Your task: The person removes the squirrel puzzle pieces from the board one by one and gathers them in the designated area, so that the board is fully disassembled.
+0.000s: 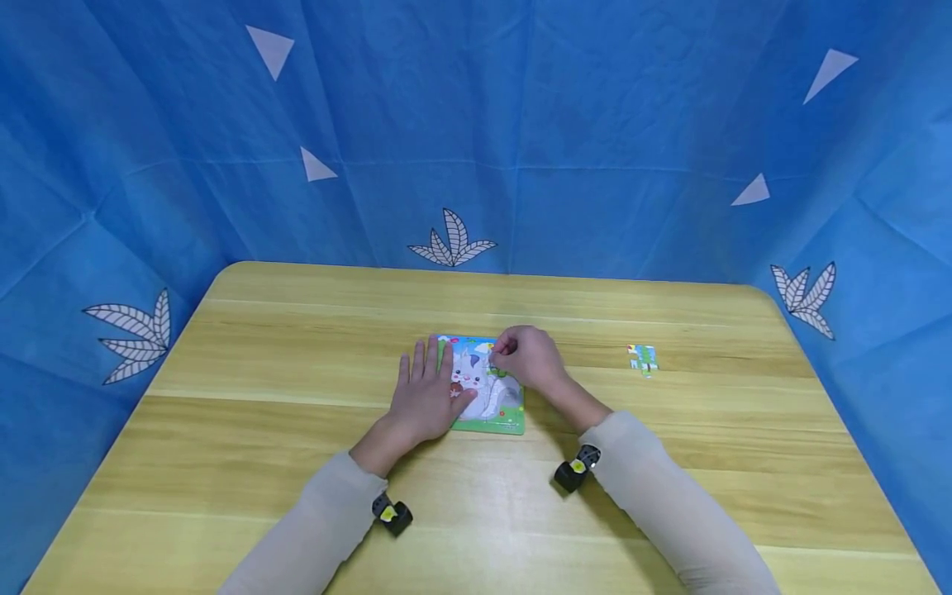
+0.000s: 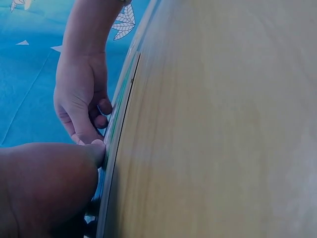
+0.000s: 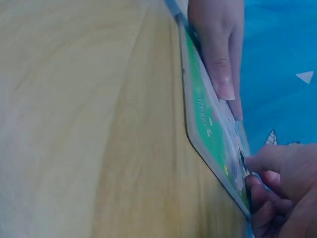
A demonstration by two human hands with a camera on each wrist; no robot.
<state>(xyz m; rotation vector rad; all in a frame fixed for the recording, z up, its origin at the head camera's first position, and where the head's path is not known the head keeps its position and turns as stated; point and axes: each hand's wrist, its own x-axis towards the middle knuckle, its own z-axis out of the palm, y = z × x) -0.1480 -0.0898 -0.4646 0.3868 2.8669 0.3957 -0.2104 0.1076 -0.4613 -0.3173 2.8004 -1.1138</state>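
A jigsaw puzzle (image 1: 487, 426) with a white cartoon cat on a green and blue ground lies flat at the middle of the table. My left hand (image 1: 426, 405) rests across its left side with fingers straight and thumb spread over the picture. At the upper right part of the puzzle, my right hand (image 1: 531, 359) bends its fingers and pinches a small puzzle piece (image 3: 242, 159) close over the board, most of it hidden by the fingertips. In the right wrist view, the left thumb (image 3: 223, 82) lies on the picture while the right fingers (image 3: 267, 158) work near the corner.
A small loose group of puzzle pieces (image 1: 643, 359) lies on the table to the right of my right hand. The wooden table (image 1: 283, 364) is bordered at the back and sides by a blue cloth (image 1: 595, 124) with white triangles and leaf prints.
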